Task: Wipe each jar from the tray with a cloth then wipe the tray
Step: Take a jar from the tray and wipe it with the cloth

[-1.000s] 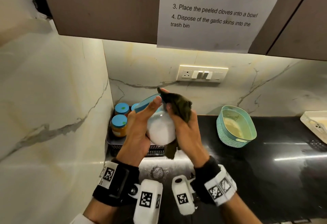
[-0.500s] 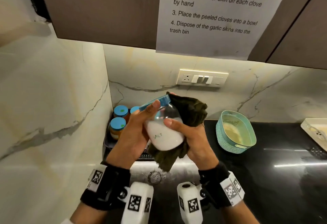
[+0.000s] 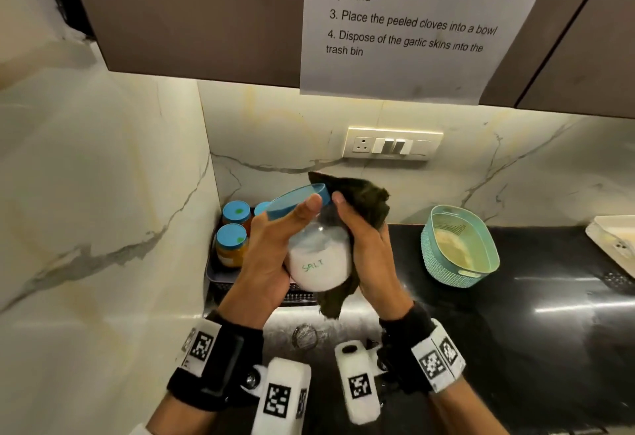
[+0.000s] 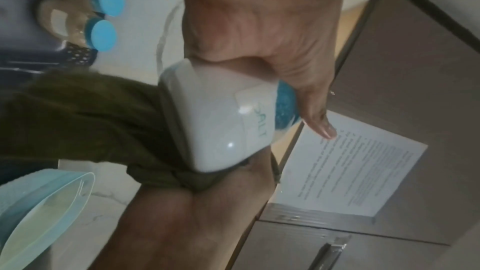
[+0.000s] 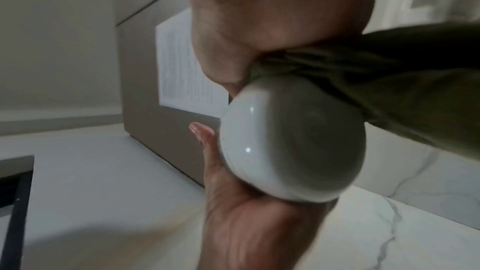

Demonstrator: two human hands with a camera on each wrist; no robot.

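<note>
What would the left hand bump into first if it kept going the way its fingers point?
Probably the marble back wall. The left hand, gripping the salt jar, points up and away past the lid; nothing else shows in that line, though depth is unclear.

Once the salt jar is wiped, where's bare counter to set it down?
Black counter is bare between the tray and the teal basket, and in front of that basket. The corner is crowded: tray with blue-lidded jars against both walls.

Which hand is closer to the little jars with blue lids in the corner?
Left. The left hand, holding the salt jar, is right beside the little jars; the right hand with the cloth is beyond the salt jar.
</note>
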